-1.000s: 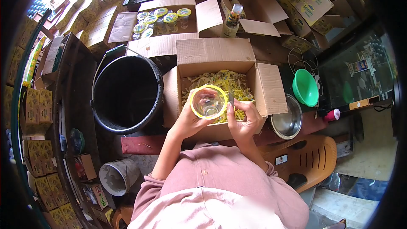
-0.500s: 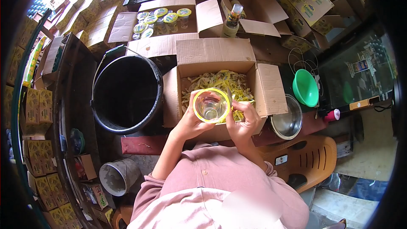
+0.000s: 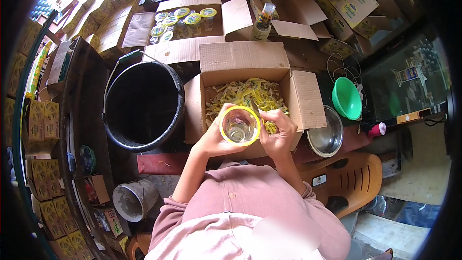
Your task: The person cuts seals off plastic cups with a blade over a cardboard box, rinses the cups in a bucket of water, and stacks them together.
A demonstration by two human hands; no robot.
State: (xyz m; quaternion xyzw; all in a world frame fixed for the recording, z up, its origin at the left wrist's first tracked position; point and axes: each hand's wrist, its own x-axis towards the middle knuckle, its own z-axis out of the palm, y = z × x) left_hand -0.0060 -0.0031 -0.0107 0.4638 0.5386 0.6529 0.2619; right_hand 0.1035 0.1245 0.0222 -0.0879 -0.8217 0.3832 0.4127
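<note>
A clear cup with a yellow rim (image 3: 240, 126) is wrapped in the fingers of my left hand (image 3: 214, 137), its round end facing up. My right hand (image 3: 279, 135) pinches a thin dark blade (image 3: 255, 107) against the right side of the rim. Both hands are above the front of an open cardboard box (image 3: 244, 55). Yellow and pale strips (image 3: 250, 91) fill the bottom of that box. Part of the blade is hidden behind my right fingers.
A black bucket (image 3: 144, 106) stands left of the box. Lidded cups (image 3: 192, 19) sit in a carton behind, near a bottle (image 3: 263, 24). At right are a green bowl (image 3: 347, 98), a metal bowl (image 3: 325, 132) and an orange chair (image 3: 361, 183).
The cup in my left hand has moved slightly right and down. My right hand keeps its pinch, and the blade now tilts to the left across the rim's upper right.
</note>
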